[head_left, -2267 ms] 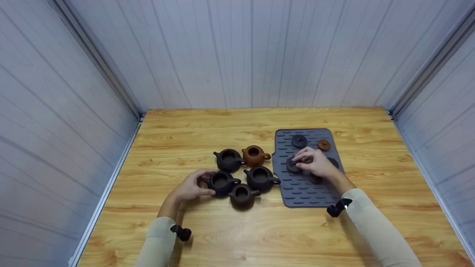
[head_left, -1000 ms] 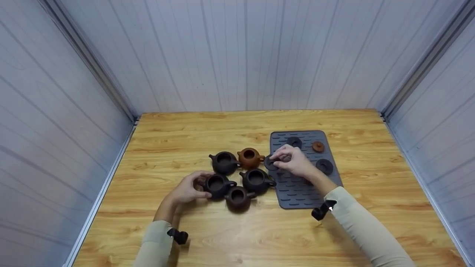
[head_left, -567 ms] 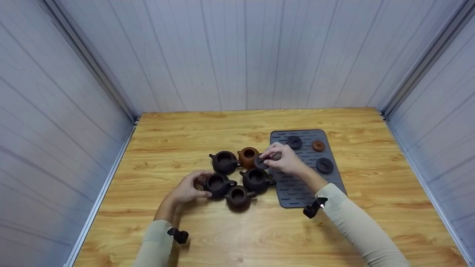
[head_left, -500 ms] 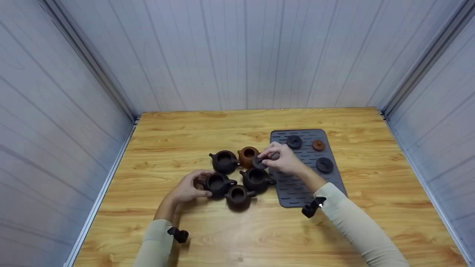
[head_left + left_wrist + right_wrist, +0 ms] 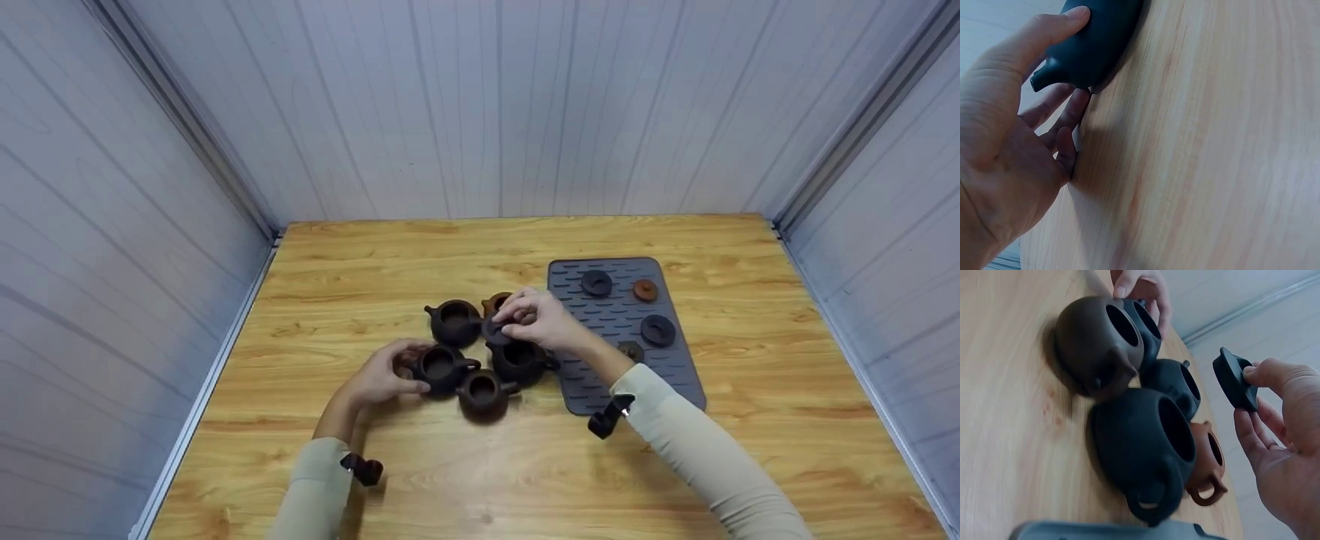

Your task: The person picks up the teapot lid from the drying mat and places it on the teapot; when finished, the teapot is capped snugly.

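My right hand (image 5: 541,324) pinches a dark round teapot lid (image 5: 1234,379) between thumb and fingers. It is held in the air over the teapots, its rim tilted in the right wrist view. My left hand (image 5: 386,373) holds a black teapot (image 5: 439,369) from its spout side, the thumb against the body and the fingers behind it. Beside it stand a brown teapot (image 5: 1098,346), a large black teapot (image 5: 1137,444), another black teapot (image 5: 454,324) and an orange-brown teapot (image 5: 1206,461). All have uncovered mouths; the right hand partly hides the orange-brown one in the head view.
On the right lies a grey ridged mat (image 5: 615,390). It bears two dark lids, one a black lid (image 5: 597,283), plus an orange-brown lid (image 5: 645,290) and a small brown lid (image 5: 631,350). Pale panel walls close in the wooden table (image 5: 480,480) behind and at both sides.
My right hand has lifted the dark lid from the mat and carried it left over the teapots. The small brown lid has come into sight. My left hand has stayed at its teapot.
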### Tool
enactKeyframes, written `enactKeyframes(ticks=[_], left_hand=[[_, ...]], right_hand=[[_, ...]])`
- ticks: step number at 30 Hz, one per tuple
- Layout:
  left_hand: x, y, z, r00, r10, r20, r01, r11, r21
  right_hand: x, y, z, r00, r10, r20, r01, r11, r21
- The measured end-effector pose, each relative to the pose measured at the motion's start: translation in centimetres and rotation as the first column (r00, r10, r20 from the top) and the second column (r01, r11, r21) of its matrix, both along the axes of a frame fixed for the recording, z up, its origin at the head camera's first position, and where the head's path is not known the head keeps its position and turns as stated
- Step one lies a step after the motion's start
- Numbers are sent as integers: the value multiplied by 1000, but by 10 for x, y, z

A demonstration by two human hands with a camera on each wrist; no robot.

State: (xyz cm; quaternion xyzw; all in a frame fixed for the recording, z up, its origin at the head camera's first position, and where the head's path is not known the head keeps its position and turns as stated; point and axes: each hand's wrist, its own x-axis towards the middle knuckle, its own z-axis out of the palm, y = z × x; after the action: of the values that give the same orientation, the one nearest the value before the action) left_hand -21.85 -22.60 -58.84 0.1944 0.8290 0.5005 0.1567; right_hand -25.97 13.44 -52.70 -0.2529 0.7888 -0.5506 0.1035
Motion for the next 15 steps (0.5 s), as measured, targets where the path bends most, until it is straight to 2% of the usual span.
enactKeyframes(ticks=[15], left_hand=[[0, 1, 0, 1000, -7, 15, 7, 1000, 28]], right_hand=[[7, -38, -2, 997, 77, -25, -77, 997, 1]])
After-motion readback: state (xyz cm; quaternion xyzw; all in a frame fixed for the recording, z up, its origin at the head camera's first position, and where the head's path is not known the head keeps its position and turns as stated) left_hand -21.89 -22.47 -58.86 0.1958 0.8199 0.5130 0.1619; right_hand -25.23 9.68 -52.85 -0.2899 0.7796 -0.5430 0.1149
